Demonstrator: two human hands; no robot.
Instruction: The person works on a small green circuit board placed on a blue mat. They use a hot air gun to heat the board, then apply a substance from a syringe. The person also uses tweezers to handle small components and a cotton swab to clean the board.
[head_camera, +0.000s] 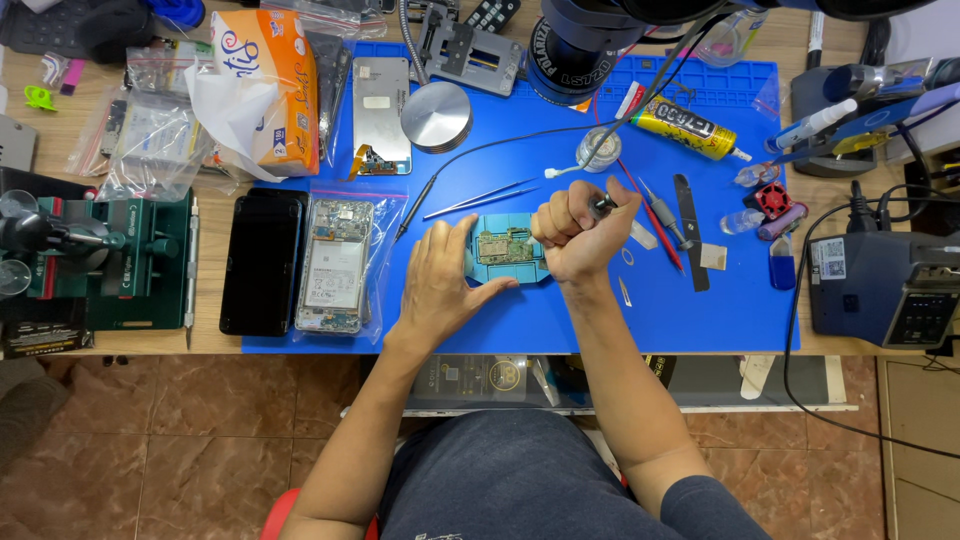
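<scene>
A small green circuit board (504, 246) sits in a light blue holder (508, 270) on the blue work mat (560, 320). My left hand (440, 280) lies flat beside the holder, its thumb along the holder's front edge. My right hand (576, 232) is closed in a fist on a thin tool with a dark handle (604, 205), and a black cable runs from the handle up to the right. The fist hovers over the holder's right end; the tool's tip is hidden by my fingers.
An opened phone (334, 265) on a clear bag and a black phone screen (262, 262) lie left. Tweezers (480, 198), a round metal disc (437, 116), a yellow glue tube (686, 128) and a microscope (580, 45) lie behind. A soldering station (880, 285) stands right, a green fixture (110, 262) far left.
</scene>
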